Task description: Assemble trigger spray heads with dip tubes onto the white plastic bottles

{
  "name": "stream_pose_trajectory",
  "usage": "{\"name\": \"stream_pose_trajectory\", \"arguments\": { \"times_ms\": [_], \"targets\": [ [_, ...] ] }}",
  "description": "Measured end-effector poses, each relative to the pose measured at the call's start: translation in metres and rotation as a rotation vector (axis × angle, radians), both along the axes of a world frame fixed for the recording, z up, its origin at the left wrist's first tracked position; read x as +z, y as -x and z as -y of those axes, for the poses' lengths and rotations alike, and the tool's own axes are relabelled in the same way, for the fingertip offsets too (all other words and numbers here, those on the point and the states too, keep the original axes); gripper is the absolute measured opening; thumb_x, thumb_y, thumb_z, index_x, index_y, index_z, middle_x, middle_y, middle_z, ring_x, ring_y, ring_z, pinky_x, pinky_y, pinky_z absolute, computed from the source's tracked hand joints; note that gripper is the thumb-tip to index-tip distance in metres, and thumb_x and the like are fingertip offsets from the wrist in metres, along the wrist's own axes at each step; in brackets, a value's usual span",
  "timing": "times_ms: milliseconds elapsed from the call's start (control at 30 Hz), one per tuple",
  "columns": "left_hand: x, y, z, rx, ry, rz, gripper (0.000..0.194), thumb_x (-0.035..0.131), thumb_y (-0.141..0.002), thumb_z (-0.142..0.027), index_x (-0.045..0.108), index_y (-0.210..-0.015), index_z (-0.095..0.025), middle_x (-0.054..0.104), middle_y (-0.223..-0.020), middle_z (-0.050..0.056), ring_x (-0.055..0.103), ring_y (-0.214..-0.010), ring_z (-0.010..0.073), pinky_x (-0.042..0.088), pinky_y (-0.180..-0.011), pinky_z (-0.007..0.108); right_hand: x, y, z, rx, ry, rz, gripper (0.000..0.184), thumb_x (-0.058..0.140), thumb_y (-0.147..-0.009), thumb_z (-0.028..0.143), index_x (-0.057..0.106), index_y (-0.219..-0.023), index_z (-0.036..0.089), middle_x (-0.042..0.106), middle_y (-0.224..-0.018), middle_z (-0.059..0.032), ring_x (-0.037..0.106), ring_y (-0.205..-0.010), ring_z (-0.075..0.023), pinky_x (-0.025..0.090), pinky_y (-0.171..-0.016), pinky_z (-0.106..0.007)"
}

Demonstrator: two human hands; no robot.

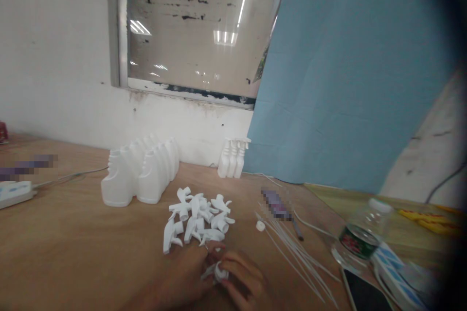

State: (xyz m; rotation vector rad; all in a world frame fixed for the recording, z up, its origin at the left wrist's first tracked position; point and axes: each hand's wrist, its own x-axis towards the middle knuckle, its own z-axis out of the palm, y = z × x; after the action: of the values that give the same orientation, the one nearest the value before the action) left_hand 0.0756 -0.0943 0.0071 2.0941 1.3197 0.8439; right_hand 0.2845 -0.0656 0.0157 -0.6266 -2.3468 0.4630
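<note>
Loose spray head (220,272) was between two hands, above desk (73,252), near spray-head pile (197,208). Right hand (248,274): fingers clamped on its collar. Left hand (182,269): beside it, finger closure I cannot tell. Light, level grip suited collar best.

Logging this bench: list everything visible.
Bottles: two rows, white, left
Spray bottles: three, white, back
Spray heads: about ten, white, centre
Tubes: several, white, right
Cap: one, white, beside tubes
Water bottle: one, clear, right
Phone: one, black, right
Power strips: two, white-blue, both sides
Cables: several, pale, both sides
Blurred items: two, purple, both sides
Yellow things: count unclear, right
Red thing: one, far left
Table: one, brown, front
Cloth: one, blue, back right
Window: one, grey, back
Wall: one, white, back
Hands: two, front, at a spray head
</note>
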Motion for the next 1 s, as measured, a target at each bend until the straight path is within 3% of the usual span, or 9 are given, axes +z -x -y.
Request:
{"name": "stream_pose_trajectory", "arguments": {
  "times_ms": [167, 367, 567, 700, 833, 1000],
  "targets": [
    [-0.011, 0.004, -0.004, 0.070, -0.012, 0.026, 0.041, 0.050, -0.086, -0.025, 0.050, -0.127, -0.028, 0.068, -0.102, 0.003, 0.064, -0.089, 0.0192, 0.049, -0.080, 0.028, -0.010, -0.004, -0.004, -0.060, 0.033, 0.081, 0.068, 0.079, -0.069, 0.021, 0.056, -0.130, 0.038, 0.059, -0.132, -0.0044, 0.058, -0.118, -0.0255, 0.048, -0.101, -0.037],
    [-0.005, 0.003, 0.003, 0.086, -0.158, -0.156, 0.033, 0.043, -0.092, -0.024, 0.051, -0.123, -0.031, 0.067, -0.105, 0.003, 0.063, -0.095, 0.0211, 0.046, -0.083, 0.031, -0.016, -0.001, -0.002, -0.084, 0.016, 0.030, 0.048, 0.069, -0.079, 0.019, 0.062, -0.122, 0.039, 0.066, -0.120, -0.0024, 0.064, -0.108, -0.0225, 0.052, -0.094, -0.031],
    [-0.003, 0.002, 0.005, 0.081, -0.222, -0.238, 0.018, 0.038, -0.095, -0.024, 0.051, -0.107, -0.025, 0.064, -0.103, 0.005, 0.060, -0.096, 0.0209, 0.043, -0.081, 0.031, -0.022, -0.002, -0.004, -0.100, 0.005, 0.025, 0.049, 0.071, -0.075, 0.016, 0.062, -0.119, 0.036, 0.068, -0.110, -0.0016, 0.065, -0.100, -0.0223, 0.054, -0.089, -0.030],
    [-0.001, 0.001, 0.009, 0.065, -0.244, -0.223, 0.017, 0.036, -0.096, -0.025, 0.049, -0.108, -0.026, 0.062, -0.102, 0.003, 0.059, -0.095, 0.0204, 0.042, -0.081, 0.031, -0.026, -0.002, -0.005, -0.114, 0.031, 0.051, 0.047, 0.072, -0.073, 0.015, 0.063, -0.116, 0.033, 0.068, -0.110, -0.0025, 0.064, -0.102, -0.0236, 0.053, -0.091, -0.032],
    [0.002, 0.000, 0.013, 0.015, -0.258, -0.235, 0.023, 0.043, -0.094, -0.029, 0.046, -0.117, -0.030, 0.060, -0.115, 0.002, 0.056, -0.105, 0.0224, 0.040, -0.089, 0.034, -0.027, -0.003, -0.005, -0.152, 0.071, 0.077, 0.048, 0.071, -0.076, 0.020, 0.062, -0.121, 0.032, 0.067, -0.116, -0.0052, 0.062, -0.109, -0.0255, 0.051, -0.096, -0.035],
    [-0.007, 0.000, 0.010, 0.047, -0.234, -0.252, 0.034, 0.057, -0.088, -0.033, 0.044, -0.119, -0.031, 0.061, -0.118, 0.002, 0.055, -0.109, 0.0247, 0.040, -0.090, 0.035, -0.029, -0.005, -0.005, -0.160, 0.061, 0.121, 0.045, 0.067, -0.082, 0.026, 0.059, -0.127, 0.032, 0.066, -0.123, -0.0053, 0.062, -0.113, -0.0255, 0.051, -0.097, -0.035]
  ]
}}
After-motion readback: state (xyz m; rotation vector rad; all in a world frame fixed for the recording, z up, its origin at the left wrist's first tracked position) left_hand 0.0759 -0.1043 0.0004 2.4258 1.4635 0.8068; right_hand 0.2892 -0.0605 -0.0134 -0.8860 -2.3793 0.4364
